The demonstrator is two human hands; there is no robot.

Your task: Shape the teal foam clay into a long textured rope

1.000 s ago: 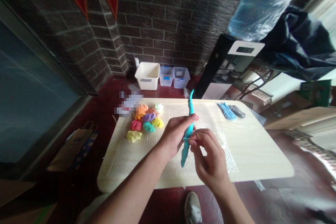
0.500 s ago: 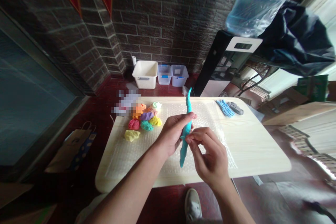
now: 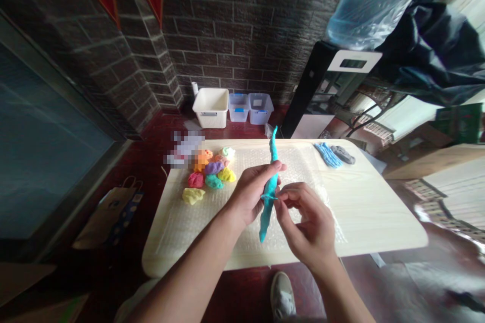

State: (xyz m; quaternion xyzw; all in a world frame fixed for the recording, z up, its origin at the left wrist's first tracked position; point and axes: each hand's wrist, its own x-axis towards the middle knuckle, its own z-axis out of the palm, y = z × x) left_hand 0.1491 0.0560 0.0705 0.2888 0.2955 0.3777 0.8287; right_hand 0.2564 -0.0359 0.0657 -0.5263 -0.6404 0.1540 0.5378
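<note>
A long turquoise piece of modelling clay (image 3: 271, 181), tapered at both ends, stands nearly upright above the table. My left hand (image 3: 248, 192) is closed around its middle, with the thumb lying across the front. Across the body, just below that thumb, runs a thin turquoise clay strip (image 3: 269, 197). My right hand (image 3: 308, 222) pinches the strip's right end between thumb and forefinger, close beside the body. Several lumps of coloured clay lie to the left, among them a purple lump (image 3: 214, 167), a red lump (image 3: 196, 179) and a pale yellow lump (image 3: 193, 196).
Bubble wrap (image 3: 178, 232) covers much of the pale table (image 3: 394, 217). Blue clay strands (image 3: 328, 155) and a grey clay bundle (image 3: 343, 155) rest at the back right. Beyond the table are a white bin (image 3: 210, 111), clear plastic boxes (image 3: 259, 109) and a water dispenser (image 3: 312, 93).
My right fingers have drawn slightly to the right, away from the clay body, and more of the thin strip shows. The left hand keeps its hold.
</note>
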